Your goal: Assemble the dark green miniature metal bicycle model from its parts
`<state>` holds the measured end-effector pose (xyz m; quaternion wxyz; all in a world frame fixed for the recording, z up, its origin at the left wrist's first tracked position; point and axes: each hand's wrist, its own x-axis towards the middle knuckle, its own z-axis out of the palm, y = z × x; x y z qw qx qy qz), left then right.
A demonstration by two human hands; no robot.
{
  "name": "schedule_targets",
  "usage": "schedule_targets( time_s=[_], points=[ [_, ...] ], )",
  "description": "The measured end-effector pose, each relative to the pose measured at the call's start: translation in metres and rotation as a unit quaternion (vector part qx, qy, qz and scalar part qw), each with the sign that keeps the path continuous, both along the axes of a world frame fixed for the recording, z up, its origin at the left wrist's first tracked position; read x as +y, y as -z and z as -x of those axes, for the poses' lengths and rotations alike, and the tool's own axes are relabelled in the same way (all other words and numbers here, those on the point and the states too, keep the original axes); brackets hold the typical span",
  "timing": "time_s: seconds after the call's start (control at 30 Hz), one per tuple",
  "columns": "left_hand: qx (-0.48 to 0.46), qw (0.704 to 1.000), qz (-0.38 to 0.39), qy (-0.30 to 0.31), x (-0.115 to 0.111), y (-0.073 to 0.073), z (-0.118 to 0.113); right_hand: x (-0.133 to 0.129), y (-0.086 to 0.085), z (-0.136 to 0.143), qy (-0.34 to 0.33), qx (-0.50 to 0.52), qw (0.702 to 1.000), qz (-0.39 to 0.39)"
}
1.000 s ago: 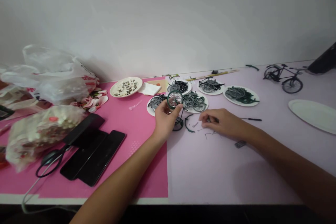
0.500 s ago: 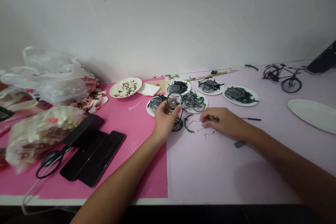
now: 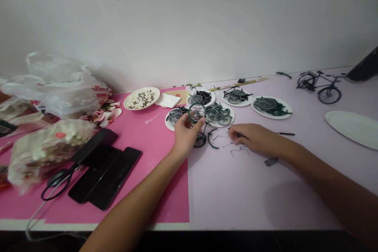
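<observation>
At the left end of the table, a crumpled white plastic carrier bag (image 3: 63, 82) bears red lettering (image 3: 102, 89), too creased for me to read. Below it sits a clear plastic bag of pale contents (image 3: 35, 157) with a plain red spot, and nearby some pink-and-white petals (image 3: 106, 113). Next comes a black angular stand (image 3: 97, 145) with a glossy black phone-like slab (image 3: 115, 181); I can make out no brand on either. Farther back is a round cream plate (image 3: 126, 103) of small pale and dark bits, beside folded white paper (image 3: 168, 100).

The person's left hand (image 3: 185, 136) pinches a small spoked wheel with a green rim (image 3: 197, 112) between thumb and fingers, raised in front of small white plates of grey and green plastic parts. A small black wheel (image 3: 201, 140) shows just beneath; whether the two are joined I cannot tell. A curved dark-green strip (image 3: 208, 138) and thin metallic bits (image 3: 236, 151) lie between the hands. The right hand (image 3: 252, 138) has its fingers curled and pressed to the thumb around a small dark piece (image 3: 238, 135), mostly hidden. At the far right stand a black model bicycle (image 3: 330, 95) and a white oval plate (image 3: 354, 130).
</observation>
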<state>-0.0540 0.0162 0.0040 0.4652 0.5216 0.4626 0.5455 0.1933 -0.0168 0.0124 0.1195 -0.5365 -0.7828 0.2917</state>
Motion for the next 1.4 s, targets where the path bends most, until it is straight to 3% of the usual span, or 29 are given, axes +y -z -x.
schedule_targets(
  time_s=[0.23, 0.43, 0.73, 0.9, 1.1, 1.4],
  points=[
    [-0.001, 1.0, -0.001, -0.002, -0.002, -0.002, 0.0, -0.004, 0.002, 0.003, 0.013, 0.016, 1.0, 0.01],
    [-0.006, 1.0, 0.003, 0.014, -0.002, -0.004, -0.001, -0.002, 0.001, 0.006, -0.003, 0.101, 0.991, -0.09],
    [-0.015, 0.979, 0.086, 0.183, -0.018, -0.012, -0.008, -0.003, 0.002, 0.009, 0.064, 0.167, 0.956, -0.233],
    [-0.03, 0.974, 0.104, 0.2, -0.02, -0.003, -0.014, -0.002, 0.004, 0.011, 0.065, 0.212, 0.928, -0.3],
    [-0.1, 0.965, 0.107, 0.219, -0.021, 0.011, -0.021, -0.003, 0.011, 0.018, 0.134, 0.27, 0.908, -0.29],
    [-0.099, 0.965, 0.12, 0.212, -0.028, 0.018, -0.026, -0.013, 0.017, 0.031, 0.194, 0.32, 0.878, -0.3]
  ],
)
